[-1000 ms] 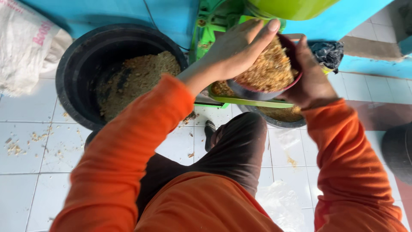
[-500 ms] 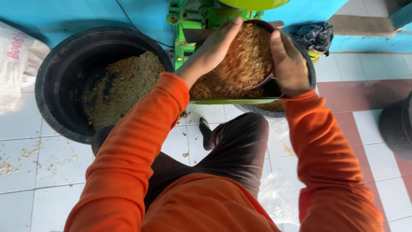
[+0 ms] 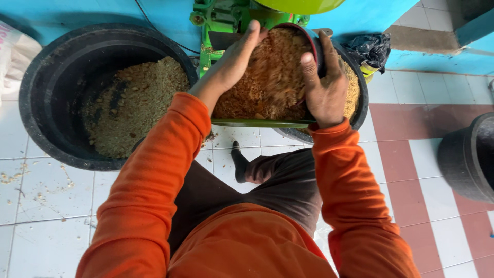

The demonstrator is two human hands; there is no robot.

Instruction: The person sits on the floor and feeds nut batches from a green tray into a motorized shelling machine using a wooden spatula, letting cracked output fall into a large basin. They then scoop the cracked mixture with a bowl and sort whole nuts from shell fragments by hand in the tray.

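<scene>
Since 1 second ago the dark bowl (image 3: 313, 44) has tipped further; both hands, left hand (image 3: 234, 59) and right hand (image 3: 324, 87), fingers wrapped around it, spill brown meal (image 3: 267, 77) onto the green chute (image 3: 262, 122).

White sack (image 3: 13, 56) far left; black bag (image 3: 371, 49)

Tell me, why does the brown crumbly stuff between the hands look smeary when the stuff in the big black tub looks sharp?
In the head view, the brown crumbly stuff in the bowl between the left hand and right hand is streaked by motion blur; the pile in the big black tub lies crisp, grain by grain, in soft, even daylight without glare; tile lines bend slightly near the edges.
</scene>
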